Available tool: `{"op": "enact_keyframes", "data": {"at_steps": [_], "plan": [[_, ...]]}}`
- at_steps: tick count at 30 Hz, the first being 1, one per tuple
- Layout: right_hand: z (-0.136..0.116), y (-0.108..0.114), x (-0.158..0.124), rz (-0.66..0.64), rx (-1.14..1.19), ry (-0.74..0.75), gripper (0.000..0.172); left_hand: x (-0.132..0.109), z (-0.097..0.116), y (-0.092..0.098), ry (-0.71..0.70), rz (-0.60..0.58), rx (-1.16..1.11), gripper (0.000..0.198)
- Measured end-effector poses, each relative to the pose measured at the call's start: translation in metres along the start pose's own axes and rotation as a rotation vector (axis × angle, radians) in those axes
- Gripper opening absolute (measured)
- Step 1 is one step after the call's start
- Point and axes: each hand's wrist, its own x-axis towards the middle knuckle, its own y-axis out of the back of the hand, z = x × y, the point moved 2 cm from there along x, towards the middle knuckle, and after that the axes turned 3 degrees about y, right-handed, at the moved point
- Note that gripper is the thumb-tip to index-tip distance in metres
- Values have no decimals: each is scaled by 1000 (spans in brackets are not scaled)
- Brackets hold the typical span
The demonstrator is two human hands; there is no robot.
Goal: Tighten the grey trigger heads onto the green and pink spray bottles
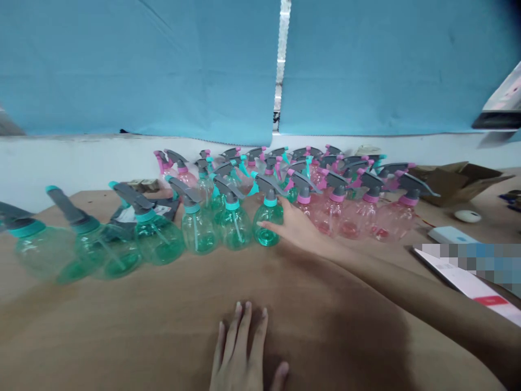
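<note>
My right hand (pixel 291 221) is wrapped round a green spray bottle (pixel 266 234) with a grey trigger head and turquoise collar; its thumb lies across the front and the other fingers are hidden behind. The bottle stands upright at the right end of a front row of green spray bottles (pixel 197 233). Just right of my hand, pink spray bottles (pixel 362 217) carry the row on. My left hand (pixel 242 353) lies flat on the wooden table (pixel 163 320) near the bottom of the view, fingers spread, holding nothing.
More pink and green spray bottles (pixel 232 155) crowd behind the front row. An open cardboard box (pixel 451 184), a white computer mouse (pixel 467 216) and a white printed package (pixel 484 282) lie at the right. Blue curtains (pixel 142 70) hang behind the table.
</note>
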Motion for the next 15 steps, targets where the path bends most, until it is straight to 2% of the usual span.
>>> {"op": "enact_keyframes", "data": {"at_steps": [3, 7, 11, 13, 15], "plan": [[2, 11, -15, 3, 35, 6, 79, 4, 1, -1, 4, -8, -9, 66], [11, 38, -42, 46, 23, 2, 59, 9, 1, -5, 1, -16, -19, 65], [23, 67, -57, 101, 33, -69, 29, 16, 2, -8, -11, -37, -12, 61], [29, 76, -59, 127, 26, -99, 22, 21, 4, -9, -33, -56, 1, 61], [35, 79, -56, 159, 9, -114, 23, 26, 6, -9, -38, -72, 11, 60]]}}
